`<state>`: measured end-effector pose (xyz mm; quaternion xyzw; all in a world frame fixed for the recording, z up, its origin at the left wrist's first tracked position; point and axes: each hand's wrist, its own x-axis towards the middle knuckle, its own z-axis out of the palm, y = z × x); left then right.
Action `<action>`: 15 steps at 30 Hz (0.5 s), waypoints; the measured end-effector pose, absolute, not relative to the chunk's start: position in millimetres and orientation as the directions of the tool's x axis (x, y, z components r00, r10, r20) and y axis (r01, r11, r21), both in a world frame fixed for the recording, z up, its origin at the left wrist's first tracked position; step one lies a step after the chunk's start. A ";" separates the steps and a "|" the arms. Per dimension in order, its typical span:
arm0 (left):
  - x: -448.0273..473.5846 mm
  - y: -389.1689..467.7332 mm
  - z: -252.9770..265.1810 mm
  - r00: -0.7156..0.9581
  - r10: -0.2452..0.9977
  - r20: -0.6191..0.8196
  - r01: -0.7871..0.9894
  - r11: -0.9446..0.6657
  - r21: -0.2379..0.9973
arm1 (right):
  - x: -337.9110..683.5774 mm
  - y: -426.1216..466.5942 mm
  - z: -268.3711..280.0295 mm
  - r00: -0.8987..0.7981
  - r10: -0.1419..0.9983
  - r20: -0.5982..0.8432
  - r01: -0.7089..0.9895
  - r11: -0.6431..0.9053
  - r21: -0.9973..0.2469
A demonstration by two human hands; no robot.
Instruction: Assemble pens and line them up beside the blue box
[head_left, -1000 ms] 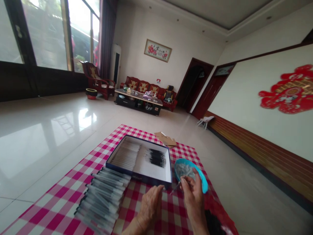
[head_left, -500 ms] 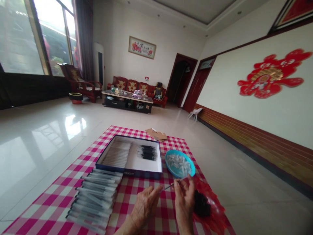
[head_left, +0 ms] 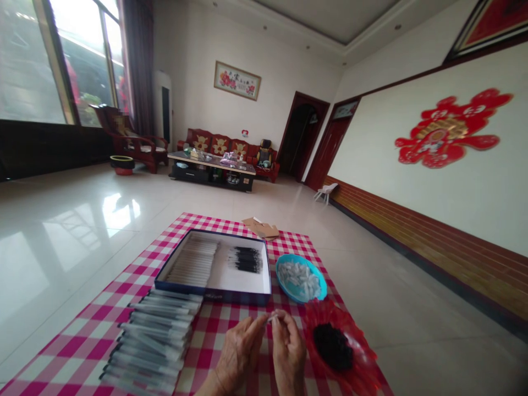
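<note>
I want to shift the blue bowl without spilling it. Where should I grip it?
Probably best to take the blue bowl by its right rim, coming from the right. It is open with a raised rim; its left side faces the box and its near side sits close to the red dish. Keep it level, since small pale pieces lie inside.

Pens (head_left: 150,335) before tray (head_left: 231,296), bowl (head_left: 293,290) right of tray, cardboard (head_left: 263,229) behind

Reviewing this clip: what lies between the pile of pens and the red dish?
The left hand and right hand, fingertips close together at a small pale piece, over the checked tablecloth. The head view shows this.
</note>
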<state>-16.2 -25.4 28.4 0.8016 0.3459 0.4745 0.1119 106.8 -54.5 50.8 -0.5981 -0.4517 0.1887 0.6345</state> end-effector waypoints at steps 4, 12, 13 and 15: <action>-16.1 -21.6 25.9 0.251 0.640 0.726 0.429 -0.746 0.510 | 107.5 -57.8 66.3 0.339 0.821 0.460 0.496 0.260 -0.829; -13.4 -15.7 21.8 0.229 0.602 0.765 0.424 -0.769 0.478 | 212.1 -8.4 118.8 0.254 0.850 0.462 0.839 0.044 -0.542; -12.8 -14.7 20.7 0.228 0.600 0.767 0.425 -0.770 0.476 | 227.5 2.7 122.8 0.271 0.850 0.452 0.849 0.011 -0.529; -11.5 -12.8 18.2 0.223 0.599 0.769 0.427 -0.770 0.475 | 250.7 23.9 126.5 0.323 0.840 0.436 0.859 -0.066 -0.508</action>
